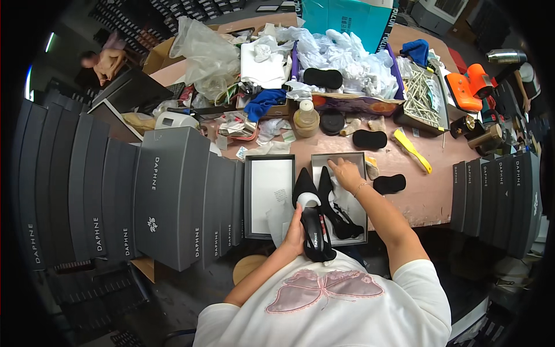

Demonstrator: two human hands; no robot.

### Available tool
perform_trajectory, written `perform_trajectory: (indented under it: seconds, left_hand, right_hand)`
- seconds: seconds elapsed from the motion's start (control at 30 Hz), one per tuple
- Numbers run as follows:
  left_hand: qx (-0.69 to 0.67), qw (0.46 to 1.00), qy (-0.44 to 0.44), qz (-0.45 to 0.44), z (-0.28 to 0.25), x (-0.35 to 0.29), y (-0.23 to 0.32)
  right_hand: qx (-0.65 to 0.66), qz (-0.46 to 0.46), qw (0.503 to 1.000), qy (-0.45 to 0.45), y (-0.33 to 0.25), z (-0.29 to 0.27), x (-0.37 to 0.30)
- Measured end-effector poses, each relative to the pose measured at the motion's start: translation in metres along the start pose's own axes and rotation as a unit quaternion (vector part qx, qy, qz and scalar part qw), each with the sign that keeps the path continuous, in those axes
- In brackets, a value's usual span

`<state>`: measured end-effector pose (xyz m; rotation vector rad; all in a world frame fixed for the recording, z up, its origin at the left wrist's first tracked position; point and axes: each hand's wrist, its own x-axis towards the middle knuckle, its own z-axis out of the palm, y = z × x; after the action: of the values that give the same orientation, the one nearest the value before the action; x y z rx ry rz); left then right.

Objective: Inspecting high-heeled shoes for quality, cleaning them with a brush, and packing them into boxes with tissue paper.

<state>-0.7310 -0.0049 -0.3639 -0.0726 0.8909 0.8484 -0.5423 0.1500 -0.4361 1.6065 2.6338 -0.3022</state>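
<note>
"Beyond the right hand [348, 176] and the left hand [295, 236], what is spreading out?"

"A pink worktable [435, 194] is stretching away, carrying heaped wrappings [347, 55] at its far side. Well left of the fingers, tall gray shoeboxes [173, 196] are standing in a row; well right, more gray boxes [502, 196] are standing."

"And closer in?"

"Around the right fingers, an open gray box [318, 163] is lying; just beside it, near the left fingers, a white-lined lid [269, 179] is lying."

"Where are the shoes?"

"One black pointed shoe [312, 222] is resting in the left hand, toe pointing away from the body. Its mate [326, 194] is lying in the box, its toe near the right fingertips."

"How are the fingers set?"

"The left ones are closing around the shoe's side. The right ones are bending loosely; I cannot tell whether they are gripping anything."

"Anything smaller?"

"Beyond and right of the right fingers, a yellow brush [411, 150] is lying; nearer, a black pad [389, 184] is lying beside the forearm."
</note>
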Motion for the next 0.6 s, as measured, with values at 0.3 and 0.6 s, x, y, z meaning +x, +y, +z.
perform_trajectory:
  seconds: [0.3,0.6]
  left_hand:
    - [0.085,0.989,0.033,0.115,0.004,0.001,0.003]
    - [0.021,0.992,0.006,0.122,-0.018,0.017,-0.001]
  right_hand:
    - [0.034,0.049,0.997,0.053,0.023,-0.009,-0.013]
    - [0.546,0.024,0.838,-0.001,-0.103,-0.1,-0.11]
